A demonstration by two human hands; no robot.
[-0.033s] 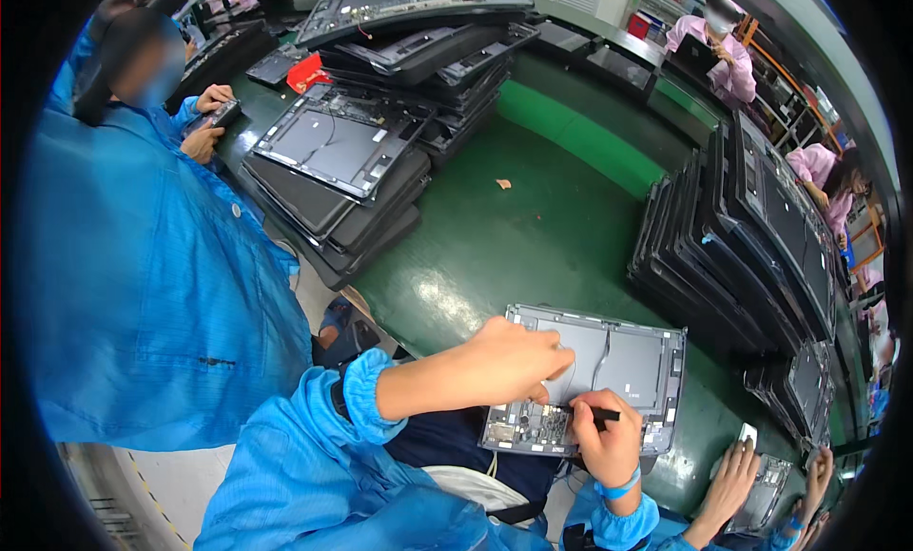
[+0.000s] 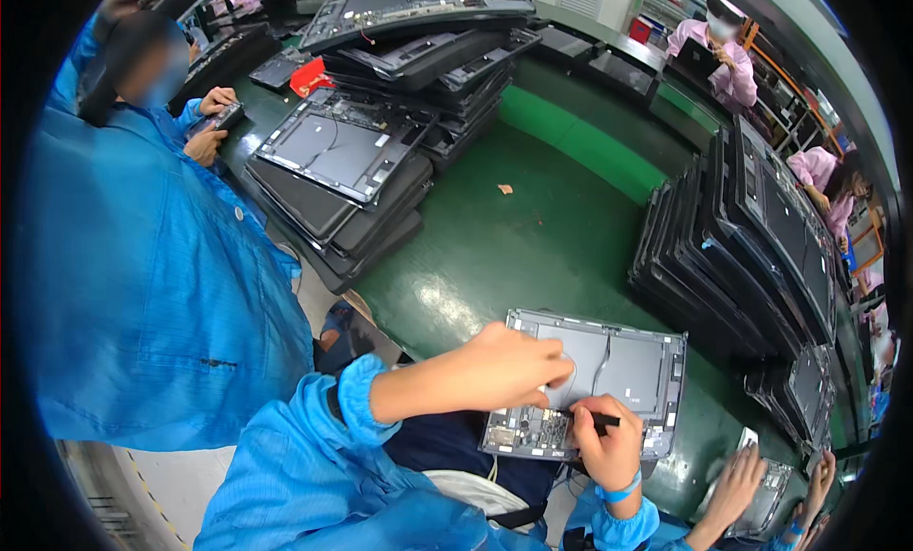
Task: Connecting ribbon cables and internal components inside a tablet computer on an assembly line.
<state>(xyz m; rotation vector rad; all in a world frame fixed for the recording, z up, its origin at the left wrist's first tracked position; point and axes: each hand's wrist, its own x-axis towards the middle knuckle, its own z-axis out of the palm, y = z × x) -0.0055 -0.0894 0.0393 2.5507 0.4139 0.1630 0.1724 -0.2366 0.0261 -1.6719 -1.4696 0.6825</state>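
Note:
An opened tablet-like device (image 2: 635,361) lies on the green table in front of me. Its grey battery panels, a dark cable and a bare circuit board (image 2: 525,431) along the near side show. My left hand (image 2: 514,366) hovers over its left part with the fingers curled in; whether something thin is between them I cannot make out. Close by on the right, my right hand (image 2: 609,439) grips a slim black tool (image 2: 605,420), its front end by the circuit board's upper edge. A blue band circles the right wrist.
Stacks of similar opened devices stand at the back left (image 2: 328,147) and on the right (image 2: 723,237). A person in blue (image 2: 162,266) works close on the left. Another person's hand (image 2: 737,484) is at a device at lower right. A small orange scrap (image 2: 505,189) lies mid-table.

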